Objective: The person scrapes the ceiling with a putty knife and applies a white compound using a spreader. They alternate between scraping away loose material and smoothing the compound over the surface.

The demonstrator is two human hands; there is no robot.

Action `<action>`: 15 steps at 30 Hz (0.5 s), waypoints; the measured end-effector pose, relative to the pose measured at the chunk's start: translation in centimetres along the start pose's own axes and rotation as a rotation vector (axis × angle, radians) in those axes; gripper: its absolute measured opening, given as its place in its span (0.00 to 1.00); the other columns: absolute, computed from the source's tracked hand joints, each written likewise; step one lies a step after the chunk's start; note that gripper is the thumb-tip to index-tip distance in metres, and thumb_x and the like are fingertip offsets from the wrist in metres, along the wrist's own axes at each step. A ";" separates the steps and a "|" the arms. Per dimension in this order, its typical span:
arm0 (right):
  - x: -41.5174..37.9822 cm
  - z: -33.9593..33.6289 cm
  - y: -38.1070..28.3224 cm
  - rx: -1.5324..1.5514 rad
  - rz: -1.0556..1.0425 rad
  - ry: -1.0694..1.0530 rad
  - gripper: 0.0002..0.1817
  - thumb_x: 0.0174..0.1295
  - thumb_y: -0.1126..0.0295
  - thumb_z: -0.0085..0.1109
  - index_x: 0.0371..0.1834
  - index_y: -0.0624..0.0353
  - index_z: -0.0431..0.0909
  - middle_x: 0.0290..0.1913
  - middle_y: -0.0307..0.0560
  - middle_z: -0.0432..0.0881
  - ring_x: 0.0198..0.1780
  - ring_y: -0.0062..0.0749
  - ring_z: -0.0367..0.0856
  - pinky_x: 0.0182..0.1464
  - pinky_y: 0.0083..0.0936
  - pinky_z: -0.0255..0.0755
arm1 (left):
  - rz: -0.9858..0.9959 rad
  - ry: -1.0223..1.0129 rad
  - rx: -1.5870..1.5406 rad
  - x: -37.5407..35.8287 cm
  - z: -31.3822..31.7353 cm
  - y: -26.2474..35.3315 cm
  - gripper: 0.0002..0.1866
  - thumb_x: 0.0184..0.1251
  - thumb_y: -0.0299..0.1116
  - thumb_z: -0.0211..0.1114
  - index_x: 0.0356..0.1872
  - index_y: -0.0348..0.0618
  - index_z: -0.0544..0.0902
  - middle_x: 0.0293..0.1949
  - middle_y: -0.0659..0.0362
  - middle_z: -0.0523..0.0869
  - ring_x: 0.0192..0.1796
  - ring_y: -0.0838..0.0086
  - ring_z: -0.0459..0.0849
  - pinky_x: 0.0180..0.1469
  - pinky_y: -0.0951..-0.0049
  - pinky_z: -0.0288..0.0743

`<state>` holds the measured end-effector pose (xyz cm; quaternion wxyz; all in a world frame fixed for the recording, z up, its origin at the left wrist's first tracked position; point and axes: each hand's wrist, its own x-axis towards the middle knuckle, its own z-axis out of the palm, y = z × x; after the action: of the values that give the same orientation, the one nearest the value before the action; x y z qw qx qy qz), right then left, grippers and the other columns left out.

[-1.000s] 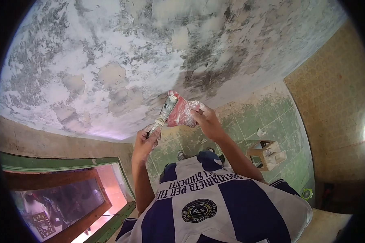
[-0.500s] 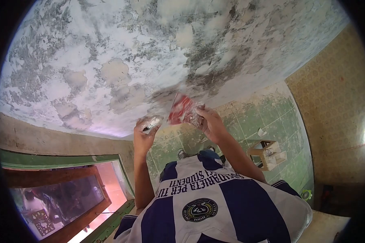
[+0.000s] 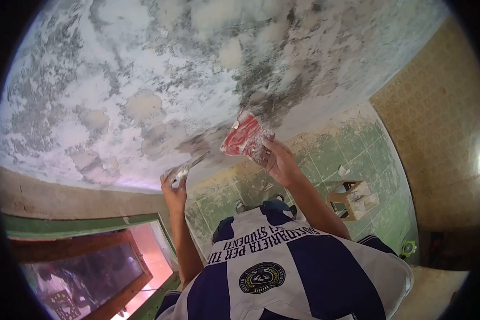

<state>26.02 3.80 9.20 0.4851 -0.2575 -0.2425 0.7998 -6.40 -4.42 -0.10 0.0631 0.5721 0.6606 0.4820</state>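
Note:
My left hand [image 3: 174, 188] is closed round a putty knife [image 3: 194, 162], its thin blade slanting up to the right, close to the wall. In my right hand [image 3: 280, 163] is a red putty spreader [image 3: 241, 140] smeared with white paste, a small whitish lump near its top edge. Thumb and fingers pinch its caked grey-white end. The two tools are a short way apart, the spreader a little higher. Behind them rises the wall [image 3: 144, 58], patchy with white filler, dark stains and bare beige spots.
Below right, a wooden stool or frame [image 3: 349, 201] with a white tray [image 3: 364, 198] on it stands on the green tiled floor [image 3: 370, 152]. A window or door frame [image 3: 138, 234] is at lower left, a patterned brown panel [image 3: 432, 106] at right.
My left hand has moved left and slightly down with the putty knife, its blade now turned edge-on. The red spreader has tilted and its face shows more. The tools are farther apart.

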 end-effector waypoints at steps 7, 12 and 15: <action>2.3 -2.4 -0.4 0.019 -0.045 0.004 0.12 0.74 0.68 0.55 0.55 0.62 0.75 0.49 0.43 0.82 0.50 0.31 0.83 0.57 0.34 0.80 | -0.177 -0.077 -0.082 -3.0 -0.8 -0.6 0.18 0.55 0.17 0.72 0.48 0.40 0.89 0.46 0.52 0.88 0.52 0.61 0.82 0.59 0.65 0.73; 5.5 -3.6 -1.8 0.102 -0.165 0.238 0.14 0.72 0.67 0.57 0.56 0.62 0.75 0.50 0.44 0.81 0.50 0.30 0.82 0.53 0.33 0.80 | -0.222 -0.059 -0.151 -3.8 -1.0 -1.5 0.15 0.58 0.19 0.73 0.48 0.38 0.88 0.45 0.53 0.88 0.50 0.63 0.83 0.57 0.66 0.75; 7.5 -4.0 -3.5 0.029 -0.190 0.437 0.16 0.71 0.67 0.59 0.57 0.61 0.75 0.51 0.45 0.80 0.50 0.31 0.82 0.51 0.31 0.80 | -0.275 -0.036 -0.196 -3.9 -0.8 -1.3 0.13 0.60 0.20 0.72 0.47 0.37 0.88 0.45 0.52 0.87 0.49 0.64 0.84 0.56 0.67 0.76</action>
<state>27.93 12.52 7.08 0.6029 -0.3935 -0.1436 0.6790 -6.48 -7.91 -2.37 0.1960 0.4761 0.6811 0.5207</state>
